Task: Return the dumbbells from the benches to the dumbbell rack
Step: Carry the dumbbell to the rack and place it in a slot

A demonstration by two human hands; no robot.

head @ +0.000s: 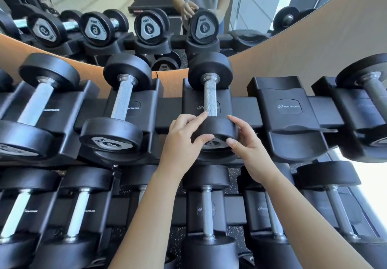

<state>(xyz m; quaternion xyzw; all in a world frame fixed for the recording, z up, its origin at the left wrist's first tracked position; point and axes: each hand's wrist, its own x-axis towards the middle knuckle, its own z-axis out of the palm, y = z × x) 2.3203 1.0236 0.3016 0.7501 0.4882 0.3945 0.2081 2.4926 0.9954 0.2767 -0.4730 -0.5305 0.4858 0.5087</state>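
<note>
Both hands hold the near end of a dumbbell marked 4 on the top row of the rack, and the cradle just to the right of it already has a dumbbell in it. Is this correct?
Not quite. In the head view, the left hand and right hand do hold the near end of the dumbbell marked 4 on the rack's top row, but the cradle just to its right is empty.

At the frame's centre a dumbbell (211, 103) lies in a cradle on the rack's (169, 111) upper row, the left hand (184, 141) and right hand (247, 145) on either side of its near end. Left of it sits another dumbbell (120, 109); right of it is an empty cradle (287, 109). A lower row of dumbbells (206, 212) fills the bottom, and a mirror (125, 17) spans the top.
</note>
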